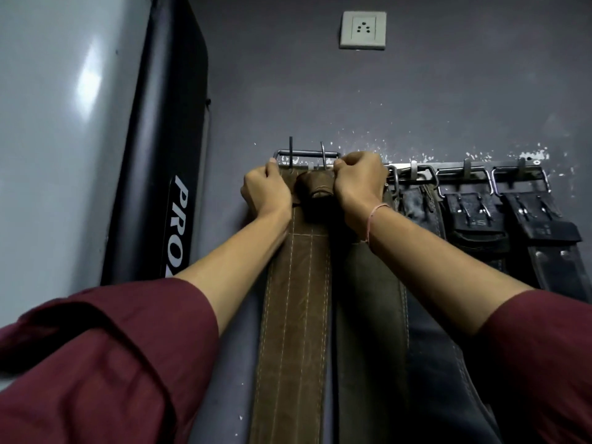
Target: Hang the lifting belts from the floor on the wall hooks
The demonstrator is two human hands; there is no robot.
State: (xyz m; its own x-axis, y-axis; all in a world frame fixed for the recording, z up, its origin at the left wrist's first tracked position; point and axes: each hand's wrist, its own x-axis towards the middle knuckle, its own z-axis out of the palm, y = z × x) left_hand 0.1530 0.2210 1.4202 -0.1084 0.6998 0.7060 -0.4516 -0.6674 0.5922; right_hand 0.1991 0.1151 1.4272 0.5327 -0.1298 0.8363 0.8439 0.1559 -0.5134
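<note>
Left hand (266, 190): centre of the frame, back toward the camera, fingers curled tight round the left top corner of the brown belt (294, 299), thumb tip against the buckle (307, 154).
Right hand (358, 181): just right of it and level with it, closed in a fist on the right end of the same buckle, knuckles up.
Forearms: both bare and stretched forward toward the wall; maroon sleeves (105, 363) pushed up at the lower corners; thin pink wrist thread (373, 219) on the right.
Brown belt: one, pressed flat to the grey wall, running from the hands down to the bottom edge; loose end rolled between the two hands.
Buckle: one steel frame with two prongs pointing up, at the height of the hook rail (455, 165); whether caught on a hook, cannot tell.
Other belts: four to the right, side by side: one olive belt (368, 299), its top hidden behind the right hand, one dark grey belt (416, 203), two black belts (474, 219).
Hooks in sight: three, each through a buckle frame on the right.
Upper centre: one white wall socket (363, 30).
Left side: one black padded board (173, 139) lettered "PRO", standing upright.
</note>
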